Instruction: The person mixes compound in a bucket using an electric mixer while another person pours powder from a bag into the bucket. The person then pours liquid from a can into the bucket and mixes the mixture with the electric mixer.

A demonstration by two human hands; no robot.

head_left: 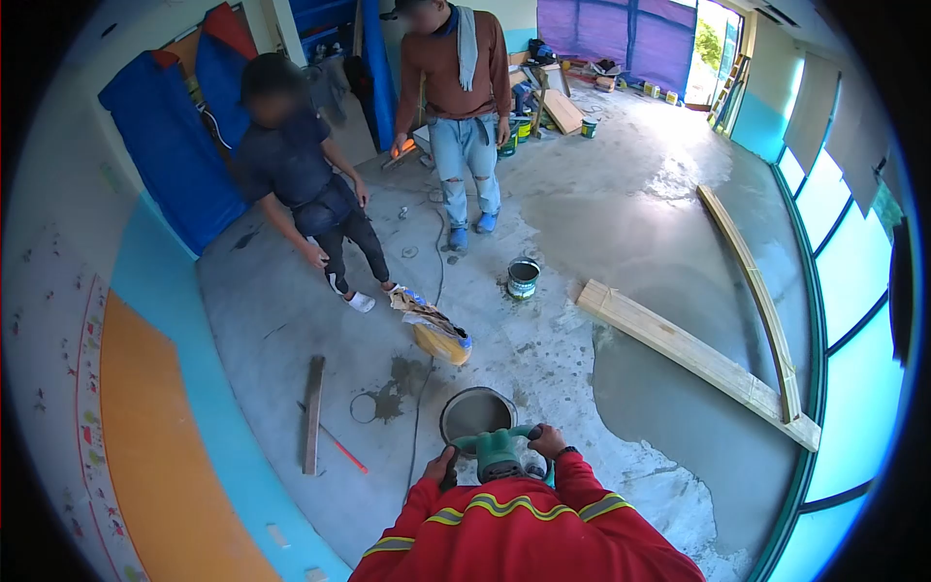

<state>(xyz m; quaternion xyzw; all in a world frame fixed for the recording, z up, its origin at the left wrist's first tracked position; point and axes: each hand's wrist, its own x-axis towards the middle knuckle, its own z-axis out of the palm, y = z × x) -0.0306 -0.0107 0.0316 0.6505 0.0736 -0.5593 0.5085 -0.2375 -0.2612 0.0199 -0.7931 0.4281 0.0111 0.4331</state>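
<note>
Both my hands are on a green power mixer (497, 450) in front of my chest. My left hand (438, 469) is wrapped round its left handle, and my right hand (549, 442) grips the handle on the right. Just beyond the mixer stands a round bucket (444, 413) holding smooth grey mix (477, 411). The mixer body hides the near side of the bucket, and I cannot see the paddle. Red sleeves with reflective stripes cover my arms.
An opened paper bag (442, 339) and a small bucket (524, 277) stand ahead. Two people (296, 184) (454, 78) stand beyond. Long boards (679, 349) lie over wet grey screed (630, 228) at right. A cable (419, 427) crosses the floor. A plank (313, 417) lies left.
</note>
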